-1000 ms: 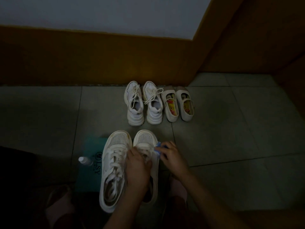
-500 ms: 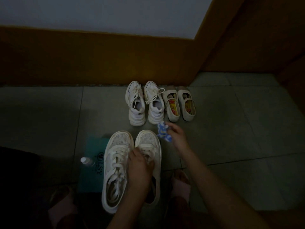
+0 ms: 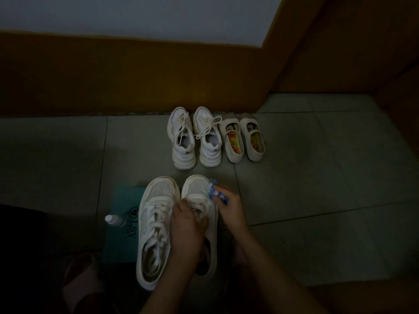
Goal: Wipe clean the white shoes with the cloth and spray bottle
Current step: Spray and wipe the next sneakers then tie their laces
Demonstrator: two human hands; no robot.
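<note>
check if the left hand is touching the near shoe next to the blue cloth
Touching. The head view shows the left hand lying over the laces of the shoe, with its fingers and thumb curled round the upper.

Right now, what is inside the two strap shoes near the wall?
Colourful cartoon-print insoles show inside both strap shoes, yellow and red. Their front ends are hidden under the toe caps.

Spray bottle (image 3: 112,219) left of near shoes (image 3: 156,223); sneakers (image 3: 182,152) and strap shoes (image 3: 234,155) behind them.
</note>
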